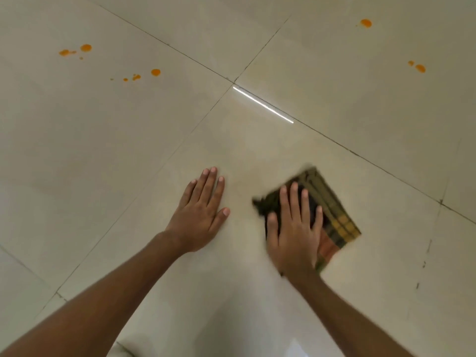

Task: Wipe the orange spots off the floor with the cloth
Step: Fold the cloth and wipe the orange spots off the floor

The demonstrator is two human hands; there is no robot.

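Glossy tile floor (pixel 128 150); dark checked cloth (pixel 332 215) blurred, flat under right hand (pixel 296 235).

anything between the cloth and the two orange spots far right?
Head view: only bare tile and one dark grout line between the cloth under the right hand and those orange spots.

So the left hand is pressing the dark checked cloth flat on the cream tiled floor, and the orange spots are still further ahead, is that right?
Not quite: the head view shows the right hand pressing the dark checked cloth flat on the cream tiled floor. The left hand lies bare on the tile. The orange spots are indeed further ahead.
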